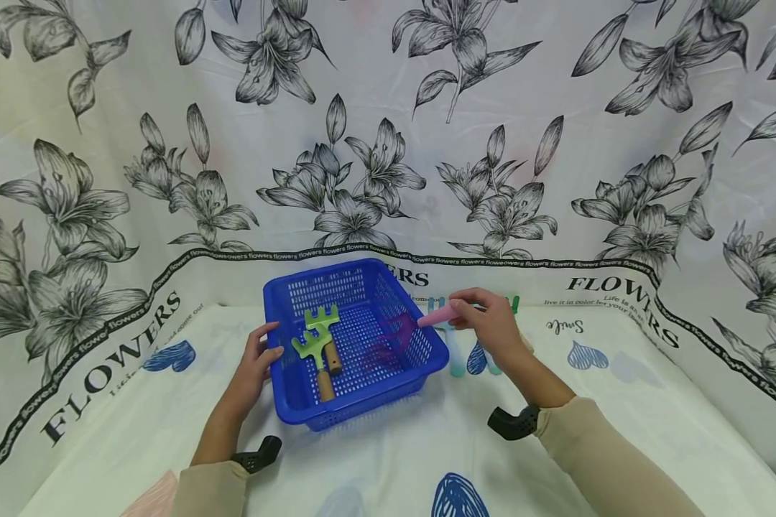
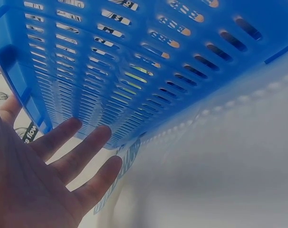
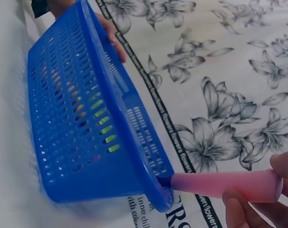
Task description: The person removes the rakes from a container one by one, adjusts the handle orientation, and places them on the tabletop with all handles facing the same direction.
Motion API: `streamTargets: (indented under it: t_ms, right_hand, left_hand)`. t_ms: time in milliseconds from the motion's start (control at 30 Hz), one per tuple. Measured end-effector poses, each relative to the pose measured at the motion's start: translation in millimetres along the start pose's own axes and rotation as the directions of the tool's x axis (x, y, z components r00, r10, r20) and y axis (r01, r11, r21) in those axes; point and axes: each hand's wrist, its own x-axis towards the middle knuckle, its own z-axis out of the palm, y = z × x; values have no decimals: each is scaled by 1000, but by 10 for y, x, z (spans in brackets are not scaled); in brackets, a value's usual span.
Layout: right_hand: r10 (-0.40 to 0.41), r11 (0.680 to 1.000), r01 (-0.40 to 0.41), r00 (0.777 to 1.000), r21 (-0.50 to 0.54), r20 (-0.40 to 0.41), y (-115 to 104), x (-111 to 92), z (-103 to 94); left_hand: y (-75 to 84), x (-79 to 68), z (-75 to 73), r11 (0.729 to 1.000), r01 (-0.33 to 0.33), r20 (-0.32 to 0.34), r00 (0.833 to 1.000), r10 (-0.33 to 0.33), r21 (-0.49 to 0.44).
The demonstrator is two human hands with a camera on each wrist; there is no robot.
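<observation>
A blue plastic basket [image 1: 356, 413] with slotted walls stands in front of me. Two green hand forks with wooden handles lie in it, one with its head [image 1: 323, 317] farther back, the other with its head [image 1: 312, 346] nearer. My left hand [image 1: 255, 362] holds the basket's left rim between thumb and finger; in the left wrist view its other fingers [image 2: 89, 152] spread along the outer wall. My right hand [image 1: 491, 323] pinches the pink handle [image 3: 225, 185] of a tool over the right rim. The tool's magenta head [image 1: 397, 334] reaches down inside the basket.
Teal-coloured tools [image 1: 455, 368] lie on the cloth right of the basket, partly hidden behind my right hand. A green tip [image 1: 515, 303] shows beyond that hand. White flower-printed cloth [image 1: 504, 237] rises behind the basket.
</observation>
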Motion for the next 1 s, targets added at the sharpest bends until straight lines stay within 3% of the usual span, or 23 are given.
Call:
streamTargets:
  t_ms: [433, 700, 1000]
  right_hand:
    - [37, 994, -32, 998, 108, -51, -49, 41, -221]
    - [27, 982, -8, 995, 190, -97, -38, 50, -437]
    - [82, 930, -29, 988, 366, -130, -63, 14, -668]
  left_hand:
    - [-7, -3, -10, 999, -35, 1, 999, 35, -27]
    - [-6, 0, -1, 1000, -16, -4, 1000, 16, -7]
    - [-12, 14, 0, 1000, -9, 0, 1000, 9, -10]
